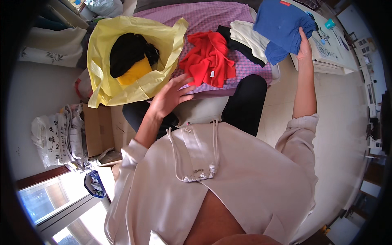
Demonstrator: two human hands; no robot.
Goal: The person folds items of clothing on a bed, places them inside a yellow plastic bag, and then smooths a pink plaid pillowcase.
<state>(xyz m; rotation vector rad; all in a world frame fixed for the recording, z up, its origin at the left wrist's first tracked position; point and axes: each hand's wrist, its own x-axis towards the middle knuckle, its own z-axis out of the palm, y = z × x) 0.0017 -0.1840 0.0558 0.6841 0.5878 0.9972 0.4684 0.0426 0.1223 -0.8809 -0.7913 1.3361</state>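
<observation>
My right hand (304, 45) grips the edge of a folded blue garment (279, 24), held up at the far right of the bed. Fingers apart, my left hand (171, 96) hovers empty between a yellow plastic bag (96, 61) and a crumpled red garment (208, 59). The bag stands wide-mouthed, with black clothing (126, 57) and a yellow piece of cloth (136, 72) inside. A cream garment (248, 38) lies partly over a black garment (243, 50) to the right of the red one. Part of the cream cloth is hidden behind the blue one.
The clothes lie on a bed with a purple checked sheet (163, 15). A white desk (339, 57) with cables stands at right. On the left are a cardboard box (98, 128), plastic-wrapped packages (51, 136) and a white cloth (51, 47) hanging by the bag.
</observation>
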